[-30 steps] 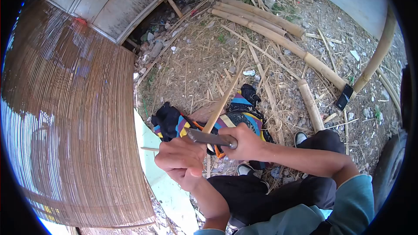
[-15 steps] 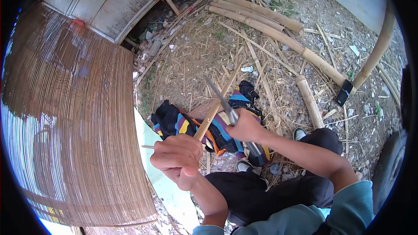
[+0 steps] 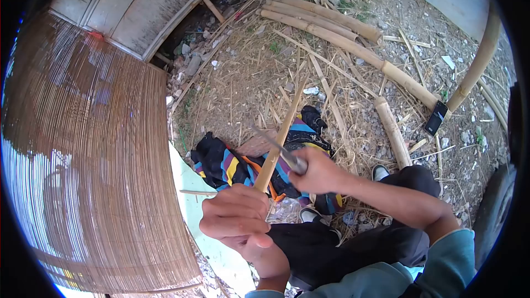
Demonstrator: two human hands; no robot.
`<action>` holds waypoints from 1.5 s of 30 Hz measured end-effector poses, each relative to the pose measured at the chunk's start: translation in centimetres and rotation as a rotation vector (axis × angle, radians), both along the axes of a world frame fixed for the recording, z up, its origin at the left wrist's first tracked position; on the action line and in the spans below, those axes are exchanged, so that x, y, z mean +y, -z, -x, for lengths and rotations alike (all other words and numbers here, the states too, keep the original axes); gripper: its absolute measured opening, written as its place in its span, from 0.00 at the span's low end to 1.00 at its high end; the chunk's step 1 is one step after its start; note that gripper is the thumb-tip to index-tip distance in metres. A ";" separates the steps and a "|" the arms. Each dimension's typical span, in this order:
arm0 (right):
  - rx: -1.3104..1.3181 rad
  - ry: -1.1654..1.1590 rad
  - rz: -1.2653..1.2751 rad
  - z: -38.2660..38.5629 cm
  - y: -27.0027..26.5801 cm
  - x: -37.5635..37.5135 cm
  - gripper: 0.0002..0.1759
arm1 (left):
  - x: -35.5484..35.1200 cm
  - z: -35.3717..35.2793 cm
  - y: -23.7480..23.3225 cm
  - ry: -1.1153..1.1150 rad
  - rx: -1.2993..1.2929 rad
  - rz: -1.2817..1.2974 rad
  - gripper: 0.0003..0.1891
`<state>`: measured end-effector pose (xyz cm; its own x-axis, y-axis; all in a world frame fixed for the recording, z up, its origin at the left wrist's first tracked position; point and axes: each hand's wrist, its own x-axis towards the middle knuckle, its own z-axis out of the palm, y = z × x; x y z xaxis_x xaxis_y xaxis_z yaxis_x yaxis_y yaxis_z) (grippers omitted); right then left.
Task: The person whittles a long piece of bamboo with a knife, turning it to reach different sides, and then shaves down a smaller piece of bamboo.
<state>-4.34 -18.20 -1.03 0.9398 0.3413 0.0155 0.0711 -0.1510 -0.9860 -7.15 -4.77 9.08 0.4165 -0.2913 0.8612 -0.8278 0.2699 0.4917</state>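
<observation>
Outdoors, a bamboo strip (image 3: 280, 142) juts from the left hand (image 3: 236, 215).

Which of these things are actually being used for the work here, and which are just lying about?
In use:
- Bamboo strip, in the left hand
- Bladed tool, in the right hand

Apparently just lying about:
- Phone, by a long bamboo pole
- Short bamboo piece
- Striped cloth; its role is unclear
</observation>
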 end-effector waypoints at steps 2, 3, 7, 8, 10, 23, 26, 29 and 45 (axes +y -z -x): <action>0.115 0.033 0.132 -0.7 0.5 -0.3 0.12 | 0.4 0.3 0.1 -0.004 0.023 0.002 0.25; 0.065 0.010 0.123 -0.6 0.1 -0.5 0.12 | 0.4 0.0 0.1 0.001 0.028 0.022 0.25; -0.108 -0.239 -0.052 2.0 -2.6 -1.0 0.14 | 0.0 0.0 0.2 0.045 -0.006 0.001 0.24; -0.101 -0.250 -0.047 2.0 -2.5 -1.1 0.14 | 0.2 0.2 0.3 0.061 0.043 -0.002 0.24; -0.147 -0.275 -0.006 2.1 -2.2 -1.1 0.14 | 0.2 0.3 0.5 0.042 0.051 0.041 0.23; -0.265 -0.378 -0.047 1.7 -0.8 -1.5 0.09 | 0.0 0.2 0.3 -0.052 -0.026 -0.013 0.24; 0.132 -0.099 0.026 0.4 2.4 -0.5 0.14 | 1.4 0.1 0.6 0.000 0.030 0.072 0.22; 0.119 0.107 0.105 0.0 4.6 0.1 0.11 | 1.5 0.1 0.8 0.034 0.082 0.142 0.20; 0.008 -0.023 0.165 -0.6 2.9 -1.9 0.12 | -0.2 0.3 0.8 -0.008 0.018 0.058 0.23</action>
<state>-3.72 -20.07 -3.96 0.9316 0.3601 -0.0500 0.0687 -0.3096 -0.9484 -7.47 -4.96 8.32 0.4343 -0.2375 0.8689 -0.8211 0.2923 0.4902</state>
